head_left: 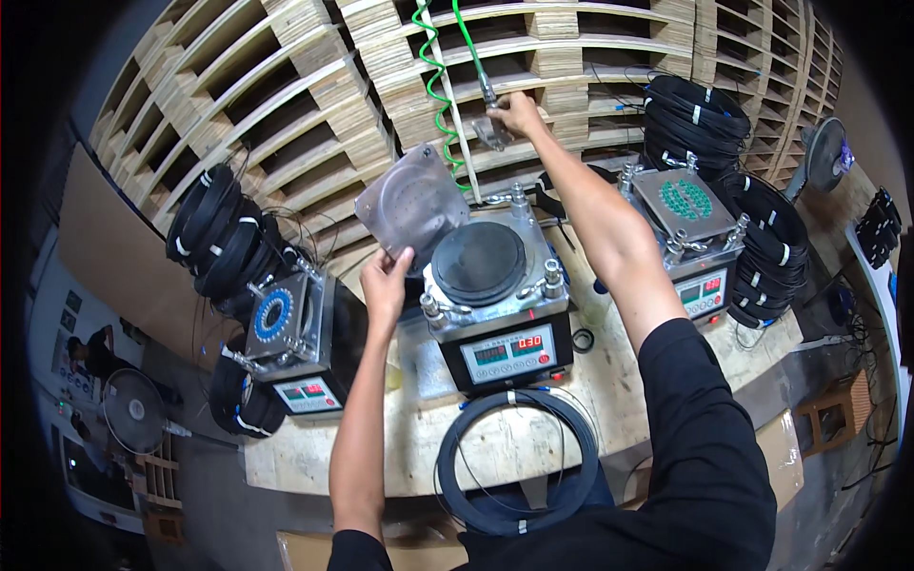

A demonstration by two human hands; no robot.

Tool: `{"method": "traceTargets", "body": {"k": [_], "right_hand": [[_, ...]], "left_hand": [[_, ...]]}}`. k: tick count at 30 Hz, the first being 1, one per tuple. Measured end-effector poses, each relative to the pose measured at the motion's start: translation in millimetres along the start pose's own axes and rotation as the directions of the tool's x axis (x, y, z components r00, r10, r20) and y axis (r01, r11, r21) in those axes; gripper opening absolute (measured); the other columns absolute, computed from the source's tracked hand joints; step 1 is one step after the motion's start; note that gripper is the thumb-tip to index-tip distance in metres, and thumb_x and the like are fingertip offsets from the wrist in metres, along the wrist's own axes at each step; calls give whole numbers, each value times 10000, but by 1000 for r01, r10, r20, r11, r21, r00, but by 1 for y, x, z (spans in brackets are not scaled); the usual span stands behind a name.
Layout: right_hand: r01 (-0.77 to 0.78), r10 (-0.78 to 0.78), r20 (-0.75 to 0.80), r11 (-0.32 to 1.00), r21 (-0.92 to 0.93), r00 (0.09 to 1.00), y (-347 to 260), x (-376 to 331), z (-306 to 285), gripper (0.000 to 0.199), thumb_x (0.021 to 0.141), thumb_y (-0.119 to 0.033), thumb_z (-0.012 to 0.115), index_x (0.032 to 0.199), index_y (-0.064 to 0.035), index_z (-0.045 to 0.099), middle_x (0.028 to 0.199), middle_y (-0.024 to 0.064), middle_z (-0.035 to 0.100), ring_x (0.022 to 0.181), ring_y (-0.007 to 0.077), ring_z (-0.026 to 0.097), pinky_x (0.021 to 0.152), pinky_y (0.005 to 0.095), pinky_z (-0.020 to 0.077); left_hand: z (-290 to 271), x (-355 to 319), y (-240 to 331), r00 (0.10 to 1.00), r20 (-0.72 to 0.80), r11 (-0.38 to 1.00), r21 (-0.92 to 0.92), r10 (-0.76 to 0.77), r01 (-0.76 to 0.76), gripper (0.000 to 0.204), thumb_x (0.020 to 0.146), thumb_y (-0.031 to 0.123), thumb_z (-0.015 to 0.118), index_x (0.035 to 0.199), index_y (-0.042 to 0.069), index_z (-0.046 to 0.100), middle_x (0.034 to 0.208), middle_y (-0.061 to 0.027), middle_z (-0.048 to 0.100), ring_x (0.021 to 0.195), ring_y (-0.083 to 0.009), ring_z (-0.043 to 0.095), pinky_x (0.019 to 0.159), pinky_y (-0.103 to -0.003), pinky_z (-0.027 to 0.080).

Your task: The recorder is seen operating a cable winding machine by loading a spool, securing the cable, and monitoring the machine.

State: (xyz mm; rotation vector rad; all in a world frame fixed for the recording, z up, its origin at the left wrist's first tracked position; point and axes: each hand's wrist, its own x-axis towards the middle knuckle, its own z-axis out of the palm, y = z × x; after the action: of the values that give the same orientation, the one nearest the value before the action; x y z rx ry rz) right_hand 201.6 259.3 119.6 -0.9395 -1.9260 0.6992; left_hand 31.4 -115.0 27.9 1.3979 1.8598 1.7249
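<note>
L hand on lid, R hand on air nozzle

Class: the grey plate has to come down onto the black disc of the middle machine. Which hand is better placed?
Probably the left hand: it already holds the grey plate beside the black disc. The right hand is up at the air tool.

1. The left hand is raised near the middle, forearm bare and nearly upright, fingers curled in a pinch with the thumb up.
2. The right hand reaches far ahead, arm stretched and slanting left, black sleeve at the shoulder, fingers closed.
</note>
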Motion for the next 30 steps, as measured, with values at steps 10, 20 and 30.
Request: {"method": "traceTargets", "body": {"k": [10, 20, 30], "right_hand": [[105, -105, 62, 994, 3, 993, 63, -65, -26, 352, 938, -220, 695, 1176, 39, 676, 933, 101, 743, 654, 122, 664, 574, 296, 542], [-31, 62, -237, 991, 133, 969, 79, -368, -78, 634, 907, -313, 743, 1420, -41, 488, 1310, 191, 610, 1193, 253, 598, 1038, 365, 451], [-60, 74, -96, 988, 146, 993, 110, -386, -69, 613, 757, -135, 858, 1245, -22, 505, 1148, 170, 655, 1105, 260, 636, 964, 367, 485]], "left_hand": [[16, 1, -7, 1000, 12, 998, -62, 13, -13, 311, 975, 220, 681, 1116, -58, 683, 884, -3, 699, 760, -43, 548, 708, -230, 461], [18, 1, -14, 997, 21, 994, -83, 68, -66, 299, 986, 223, 666, 1089, -58, 647, 919, -39, 695, 798, -68, 571, 749, -252, 467], [20, -3, -21, 997, 3, 994, -72, 76, -76, 261, 975, 219, 677, 1031, -34, 642, 803, -12, 650, 702, -61, 503, 638, -249, 421]]}}
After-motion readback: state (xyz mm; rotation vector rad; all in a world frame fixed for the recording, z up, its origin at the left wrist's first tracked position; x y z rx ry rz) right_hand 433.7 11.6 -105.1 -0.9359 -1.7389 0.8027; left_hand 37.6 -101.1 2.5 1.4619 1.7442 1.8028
